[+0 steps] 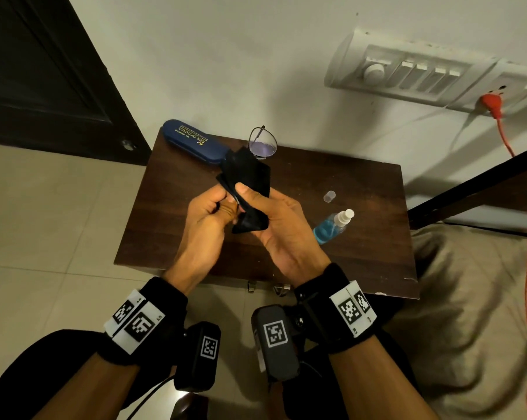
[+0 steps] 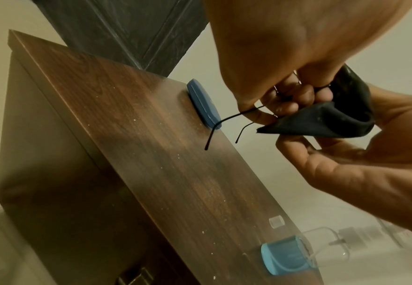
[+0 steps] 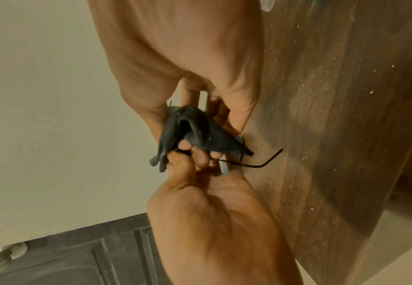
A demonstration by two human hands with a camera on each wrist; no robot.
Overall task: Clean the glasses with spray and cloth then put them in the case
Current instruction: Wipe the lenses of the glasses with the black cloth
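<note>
Above the dark wooden table [image 1: 347, 262] both hands work together. My left hand [image 1: 218, 207] grips the thin-framed glasses [image 1: 263, 144]; one lens sticks up beyond the cloth, and the black temples [image 2: 214, 131] poke out below my fingers. A black cloth [image 1: 247, 174] is wrapped over the other lens, and my right hand [image 1: 253, 197] pinches it, thumb on top. At the table's back left lies the shut blue case [image 1: 192, 140]. The spray bottle [image 1: 333, 227] with blue liquid lies on its side at the right, its clear cap [image 1: 329, 196] nearby.
A dark door [image 1: 44, 71] stands at the left beside tiled floor. On the wall at the right is a switchboard [image 1: 413, 74] with a red plug [image 1: 492, 104] and an orange cable hanging down. Beige bedding [image 1: 468, 283] lies right of the table.
</note>
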